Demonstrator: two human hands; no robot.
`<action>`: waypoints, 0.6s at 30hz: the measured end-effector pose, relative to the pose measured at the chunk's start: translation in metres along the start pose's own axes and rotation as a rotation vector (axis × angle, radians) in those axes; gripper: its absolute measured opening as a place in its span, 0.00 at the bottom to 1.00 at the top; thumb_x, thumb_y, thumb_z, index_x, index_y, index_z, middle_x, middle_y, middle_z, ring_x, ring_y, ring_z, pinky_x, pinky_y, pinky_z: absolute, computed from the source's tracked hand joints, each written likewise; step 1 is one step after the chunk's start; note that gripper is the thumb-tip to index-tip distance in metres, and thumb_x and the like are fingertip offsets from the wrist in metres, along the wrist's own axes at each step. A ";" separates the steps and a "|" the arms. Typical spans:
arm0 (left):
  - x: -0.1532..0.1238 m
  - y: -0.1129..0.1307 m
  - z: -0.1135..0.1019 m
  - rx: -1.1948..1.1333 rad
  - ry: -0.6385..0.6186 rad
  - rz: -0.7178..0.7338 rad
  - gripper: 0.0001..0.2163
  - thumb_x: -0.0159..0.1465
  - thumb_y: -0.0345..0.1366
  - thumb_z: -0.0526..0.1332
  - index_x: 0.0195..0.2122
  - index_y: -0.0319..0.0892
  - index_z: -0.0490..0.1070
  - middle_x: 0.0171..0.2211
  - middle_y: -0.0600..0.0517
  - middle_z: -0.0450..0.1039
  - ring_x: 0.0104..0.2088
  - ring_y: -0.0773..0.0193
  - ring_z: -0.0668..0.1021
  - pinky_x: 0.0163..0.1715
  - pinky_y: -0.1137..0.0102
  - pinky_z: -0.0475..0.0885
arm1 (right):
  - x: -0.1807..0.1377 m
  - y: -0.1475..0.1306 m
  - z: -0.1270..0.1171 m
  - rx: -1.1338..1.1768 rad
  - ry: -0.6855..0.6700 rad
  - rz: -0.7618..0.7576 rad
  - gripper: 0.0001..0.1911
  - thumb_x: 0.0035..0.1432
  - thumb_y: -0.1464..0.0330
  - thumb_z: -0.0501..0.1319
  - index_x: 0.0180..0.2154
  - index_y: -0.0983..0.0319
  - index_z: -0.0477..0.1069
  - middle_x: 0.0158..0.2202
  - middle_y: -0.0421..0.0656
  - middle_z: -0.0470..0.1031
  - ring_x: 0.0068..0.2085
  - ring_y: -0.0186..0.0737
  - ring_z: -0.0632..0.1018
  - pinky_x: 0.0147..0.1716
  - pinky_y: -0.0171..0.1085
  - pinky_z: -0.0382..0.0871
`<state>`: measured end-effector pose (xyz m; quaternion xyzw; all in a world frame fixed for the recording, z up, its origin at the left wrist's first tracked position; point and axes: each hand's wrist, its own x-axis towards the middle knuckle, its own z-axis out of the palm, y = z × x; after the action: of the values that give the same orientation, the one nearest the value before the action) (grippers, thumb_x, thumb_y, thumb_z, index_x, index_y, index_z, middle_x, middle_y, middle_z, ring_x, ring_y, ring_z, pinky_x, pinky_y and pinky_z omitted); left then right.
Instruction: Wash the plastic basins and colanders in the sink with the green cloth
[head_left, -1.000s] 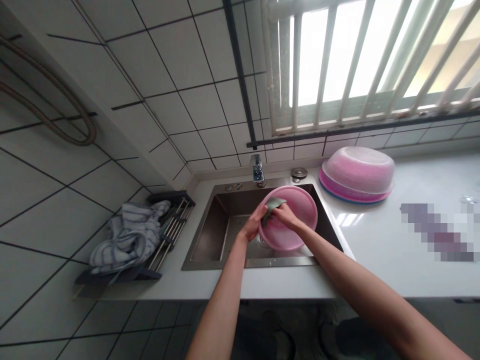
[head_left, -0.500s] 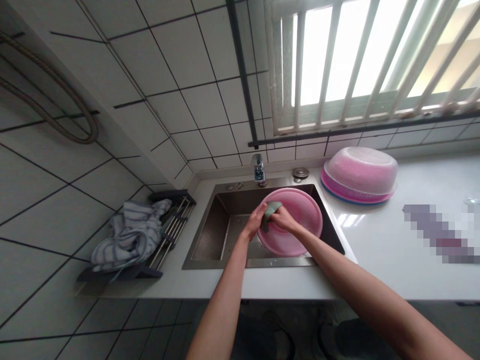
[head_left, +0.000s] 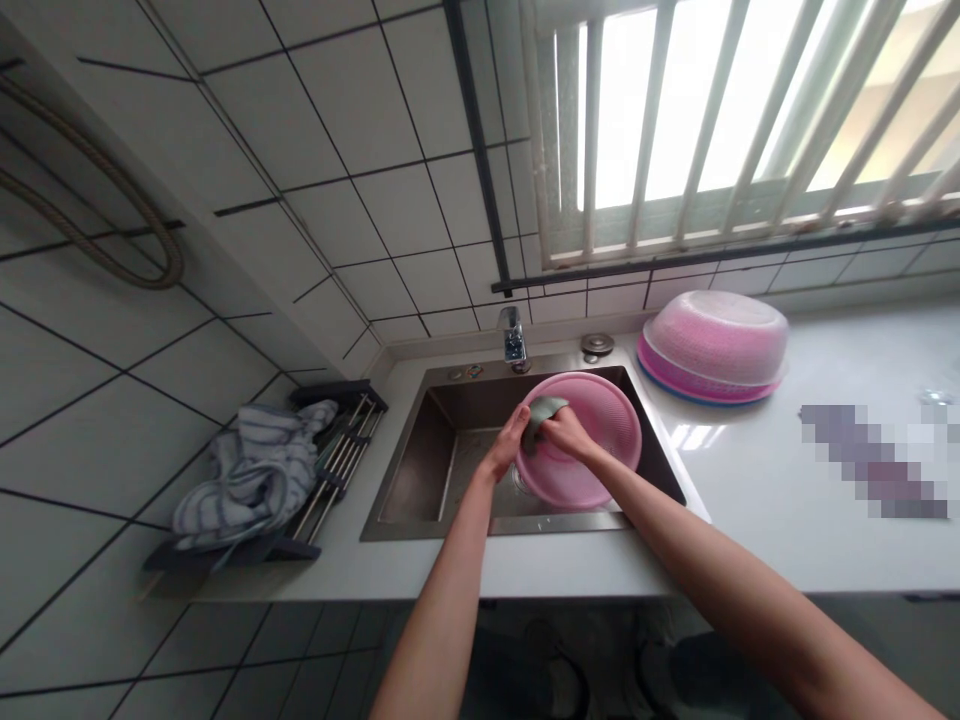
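A pink plastic basin (head_left: 600,440) is held tilted over the steel sink (head_left: 420,470). My left hand (head_left: 506,445) grips the basin's left rim. My right hand (head_left: 566,433) is closed on a grey-green scouring cloth (head_left: 541,411) and presses it against the inside of the basin near that rim. Both hands are close together at the basin's upper left edge.
A tap (head_left: 514,340) stands behind the sink, with a drain plug (head_left: 598,344) beside it. Upturned pink and clear basins (head_left: 712,345) are stacked on the white counter (head_left: 750,490) at right. A striped towel (head_left: 251,470) lies on a dish rack (head_left: 330,455) at left.
My right hand has rubbed the cloth a little back and forth along the basin's rim. The basin has shifted slightly; my left hand keeps its grip.
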<state>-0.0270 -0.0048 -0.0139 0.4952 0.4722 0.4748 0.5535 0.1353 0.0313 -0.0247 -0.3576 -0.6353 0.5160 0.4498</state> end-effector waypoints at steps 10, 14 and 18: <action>-0.003 0.006 -0.003 -0.008 0.112 0.004 0.31 0.63 0.62 0.67 0.55 0.43 0.81 0.62 0.43 0.76 0.68 0.44 0.70 0.73 0.54 0.54 | -0.007 -0.002 0.013 0.019 -0.279 0.057 0.05 0.49 0.69 0.62 0.32 0.62 0.70 0.30 0.40 0.74 0.31 0.37 0.72 0.32 0.36 0.69; -0.001 0.003 0.003 -0.103 0.028 -0.019 0.30 0.63 0.61 0.67 0.58 0.45 0.79 0.60 0.45 0.78 0.67 0.46 0.72 0.71 0.54 0.58 | -0.002 -0.011 0.003 0.055 -0.024 0.083 0.02 0.55 0.68 0.58 0.31 0.59 0.67 0.28 0.42 0.72 0.29 0.38 0.69 0.29 0.36 0.67; 0.001 0.002 0.006 -0.105 0.035 0.018 0.28 0.64 0.59 0.67 0.57 0.45 0.79 0.63 0.45 0.75 0.70 0.47 0.69 0.72 0.56 0.55 | 0.000 -0.013 -0.004 0.014 0.038 0.060 0.01 0.54 0.68 0.58 0.31 0.59 0.66 0.30 0.42 0.72 0.32 0.39 0.70 0.33 0.36 0.69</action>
<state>-0.0212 -0.0047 -0.0113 0.4615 0.4518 0.5125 0.5659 0.1391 0.0296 -0.0119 -0.3831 -0.6117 0.5269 0.4487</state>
